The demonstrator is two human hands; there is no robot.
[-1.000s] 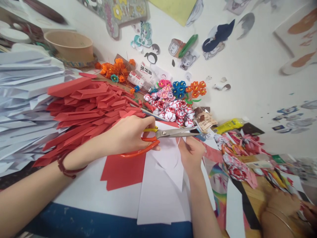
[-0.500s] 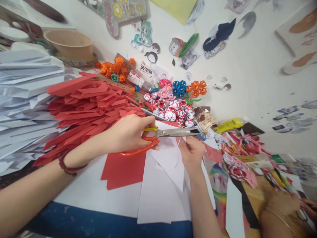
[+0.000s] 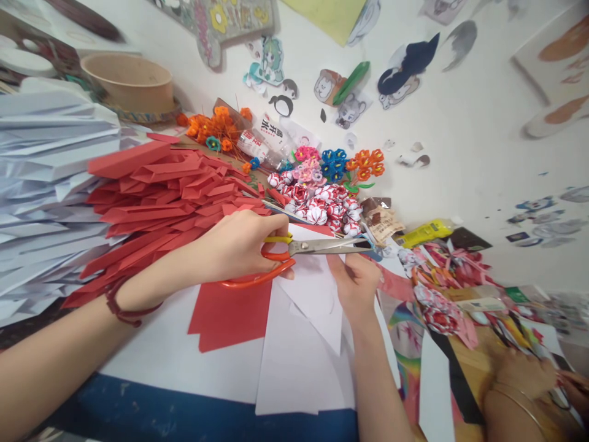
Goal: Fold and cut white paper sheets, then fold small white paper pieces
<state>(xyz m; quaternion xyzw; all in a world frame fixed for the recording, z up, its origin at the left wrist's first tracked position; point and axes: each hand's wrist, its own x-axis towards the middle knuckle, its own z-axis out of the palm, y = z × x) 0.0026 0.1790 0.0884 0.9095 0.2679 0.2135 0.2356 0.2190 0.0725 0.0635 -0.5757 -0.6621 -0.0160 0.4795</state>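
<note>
Head view: gripping scissors [image 3: 301,247] in left hand [image 3: 239,242], pinching white paper [image 3: 317,294] in right hand [image 3: 356,279]; seemingly mid-snip, with folded red pieces [image 3: 161,190] done, flat red sheet [image 3: 234,313] to go.

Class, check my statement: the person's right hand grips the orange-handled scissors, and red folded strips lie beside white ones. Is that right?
No: the head view shows the left hand gripping the scissors. The red folded strips do lie beside white ones.

The one camera sits on the person's head; it looks forward and down, close over both hands [image 3: 299,258].
</note>
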